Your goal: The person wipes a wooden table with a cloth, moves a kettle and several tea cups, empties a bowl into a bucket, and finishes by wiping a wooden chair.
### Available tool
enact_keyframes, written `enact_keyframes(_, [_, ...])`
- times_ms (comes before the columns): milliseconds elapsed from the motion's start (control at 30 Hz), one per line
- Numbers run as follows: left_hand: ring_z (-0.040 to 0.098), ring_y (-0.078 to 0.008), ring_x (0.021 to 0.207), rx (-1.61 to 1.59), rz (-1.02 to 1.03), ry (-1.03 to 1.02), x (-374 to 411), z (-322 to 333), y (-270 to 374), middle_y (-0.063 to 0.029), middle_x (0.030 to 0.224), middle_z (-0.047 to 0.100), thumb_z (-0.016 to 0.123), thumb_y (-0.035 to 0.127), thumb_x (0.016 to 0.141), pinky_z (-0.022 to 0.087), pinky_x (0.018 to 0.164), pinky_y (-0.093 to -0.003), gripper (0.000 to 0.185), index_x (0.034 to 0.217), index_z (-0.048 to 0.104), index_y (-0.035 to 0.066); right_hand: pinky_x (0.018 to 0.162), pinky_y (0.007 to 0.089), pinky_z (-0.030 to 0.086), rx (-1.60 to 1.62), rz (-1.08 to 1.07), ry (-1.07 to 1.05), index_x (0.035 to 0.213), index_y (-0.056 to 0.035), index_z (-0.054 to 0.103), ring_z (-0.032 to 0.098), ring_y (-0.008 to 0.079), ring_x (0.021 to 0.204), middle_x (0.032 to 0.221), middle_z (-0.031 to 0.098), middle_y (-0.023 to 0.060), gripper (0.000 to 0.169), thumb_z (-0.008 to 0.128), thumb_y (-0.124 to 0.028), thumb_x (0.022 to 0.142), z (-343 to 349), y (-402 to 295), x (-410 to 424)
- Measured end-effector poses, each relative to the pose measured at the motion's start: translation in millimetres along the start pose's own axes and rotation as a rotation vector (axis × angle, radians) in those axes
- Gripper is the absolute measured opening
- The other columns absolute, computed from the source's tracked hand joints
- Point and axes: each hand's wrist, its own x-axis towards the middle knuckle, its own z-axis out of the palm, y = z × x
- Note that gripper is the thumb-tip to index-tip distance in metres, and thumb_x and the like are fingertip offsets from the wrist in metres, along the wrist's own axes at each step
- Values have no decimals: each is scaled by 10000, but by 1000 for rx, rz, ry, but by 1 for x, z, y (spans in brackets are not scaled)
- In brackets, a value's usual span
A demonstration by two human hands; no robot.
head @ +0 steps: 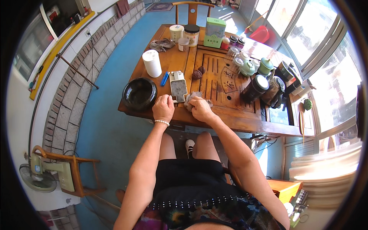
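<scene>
My left hand [163,108], with a beaded bracelet at the wrist, is closed at the near left corner of a flat metal case [178,87]. A small pale piece shows at its fingertips; whether I grip that or the case's corner is hidden. The case lies on the wooden tea table [184,112], with a dark grey panel and a hinged fitting at its far end. My right hand [200,108] grips a crumpled grey cloth [189,99] on the tabletop, just right of the case. A blue lighter [165,78] lies left of the case.
A glossy dark bowl [140,93] stands left of my left hand, and a white paper roll [151,63] behind it. Two walnut-like balls [197,74] rest ahead. A dark tumbler [255,89], glass kettle [273,90] and green teapot [247,69] stand right. A green tin [214,33] is farther back.
</scene>
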Motion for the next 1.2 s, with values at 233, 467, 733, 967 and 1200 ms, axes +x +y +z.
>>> enact_keyframes(233, [607,-308,698,-29,5,34,4,9,0,-95,753,609,618,171,844,489,608,-414,104,817,584,77,768,445,512,-175,130,-267,855,-79,702,627,389,892,891,667,208,211,515,-116,765,-27,-3,18])
enact_keyframes(467, [601,-305,688,19,-54,2,-2,-4,-13,-85,742,596,620,173,838,482,602,-420,113,785,563,92,718,406,520,-739,387,-762,743,-16,704,673,329,826,796,687,177,174,566,-93,671,-153,-25,-73])
enact_keyframes(733, [604,-303,701,40,-43,13,-1,5,-3,-76,745,594,612,166,839,486,612,-417,103,795,558,90,775,462,481,-613,673,-159,876,-2,656,621,388,856,859,649,227,199,531,-110,765,-195,15,-162])
enact_keyframes(967, [597,-319,711,7,-115,-28,0,0,-1,-89,755,597,616,164,824,486,608,-432,98,795,561,88,803,460,483,-308,148,-23,982,-64,613,582,360,946,951,609,149,192,543,-63,804,-75,-27,-25])
enact_keyframes(1200, [595,-275,657,32,-64,12,1,2,0,-77,719,591,628,121,813,482,595,-389,65,809,588,70,775,444,500,-259,24,-47,925,-79,642,596,326,937,949,625,129,171,567,-180,810,-9,-11,-11])
